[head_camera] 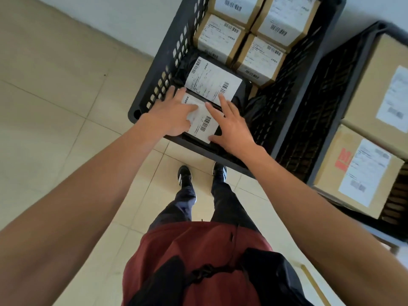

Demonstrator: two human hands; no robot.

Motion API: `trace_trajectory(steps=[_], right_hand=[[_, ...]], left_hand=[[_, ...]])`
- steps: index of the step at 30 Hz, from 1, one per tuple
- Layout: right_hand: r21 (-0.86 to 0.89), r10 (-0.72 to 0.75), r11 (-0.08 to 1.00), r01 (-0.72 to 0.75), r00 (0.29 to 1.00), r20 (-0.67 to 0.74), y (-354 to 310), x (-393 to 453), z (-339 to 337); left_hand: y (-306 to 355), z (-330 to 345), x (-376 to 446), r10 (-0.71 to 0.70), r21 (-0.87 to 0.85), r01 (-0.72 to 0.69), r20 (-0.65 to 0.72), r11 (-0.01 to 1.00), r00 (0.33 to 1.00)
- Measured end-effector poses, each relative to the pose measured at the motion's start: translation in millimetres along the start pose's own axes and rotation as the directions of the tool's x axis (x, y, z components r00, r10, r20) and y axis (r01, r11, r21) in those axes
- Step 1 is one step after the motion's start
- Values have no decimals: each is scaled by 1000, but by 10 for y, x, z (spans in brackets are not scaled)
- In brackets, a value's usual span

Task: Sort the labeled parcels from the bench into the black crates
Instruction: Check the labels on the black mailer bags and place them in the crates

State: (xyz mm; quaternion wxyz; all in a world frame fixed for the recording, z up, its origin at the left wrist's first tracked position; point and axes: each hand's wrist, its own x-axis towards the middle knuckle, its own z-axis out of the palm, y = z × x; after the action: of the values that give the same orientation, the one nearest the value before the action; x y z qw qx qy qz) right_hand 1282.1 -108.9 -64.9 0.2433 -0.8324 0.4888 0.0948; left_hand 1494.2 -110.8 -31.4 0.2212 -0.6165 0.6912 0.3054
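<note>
Both forearms are reaching forward and down into the near end of the black crate (141,102). Left hand (171,117) and right hand (231,127) are lying flat, fingers straight, gripping nothing, pressing either side of a black labeled parcel (202,120). Parcel's long axis is running away from the body, toward a second black parcel (212,81) just beyond. Four small cardboard boxes (240,38) are filling the far end. Both hands equally near; likely next step is simply lifting away.

Barcoded white labels (212,81) on the parcels are too blurred to read.
</note>
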Motion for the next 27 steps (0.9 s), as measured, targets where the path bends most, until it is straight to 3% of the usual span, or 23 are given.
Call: trace_trajectory(steps=[3, 6, 12, 16, 18, 21, 23, 27], right_hand=[[-76, 4, 997, 9, 986, 167, -19, 63, 52], [-90, 19, 996, 3, 972, 233, 3, 97, 96], [-94, 38, 995, -18, 974, 223, -36, 84, 70], [146, 136, 977, -158, 980, 147, -160, -26, -80], [396, 245, 888, -235, 969, 26, -200, -208, -240], [726, 441, 635, -263, 895, -62, -196, -703, -569], [822, 537, 523, -225, 836, -113, -108, -1093, -750], [906, 681, 405, -122, 701, -210, 201, -1869, -916]], left_hand=[[-22, -19, 62, 4, 41, -7, 85, 999, 996], [-36, -26, 114, -6, 73, -5, 142, 997, 990], [-7, -29, 169, -19, 30, 15, 125, 999, 992], [24, -109, 191, -27, -3, 27, 13, 1000, 1000], [102, -201, 164, -24, -24, 22, -82, 999, 996], [339, -325, 44, 43, -178, -84, -222, 980, 974], [582, -422, -78, 98, -321, -185, -269, 929, 958], [1230, -625, -371, 242, -500, -377, -314, 780, 918]])
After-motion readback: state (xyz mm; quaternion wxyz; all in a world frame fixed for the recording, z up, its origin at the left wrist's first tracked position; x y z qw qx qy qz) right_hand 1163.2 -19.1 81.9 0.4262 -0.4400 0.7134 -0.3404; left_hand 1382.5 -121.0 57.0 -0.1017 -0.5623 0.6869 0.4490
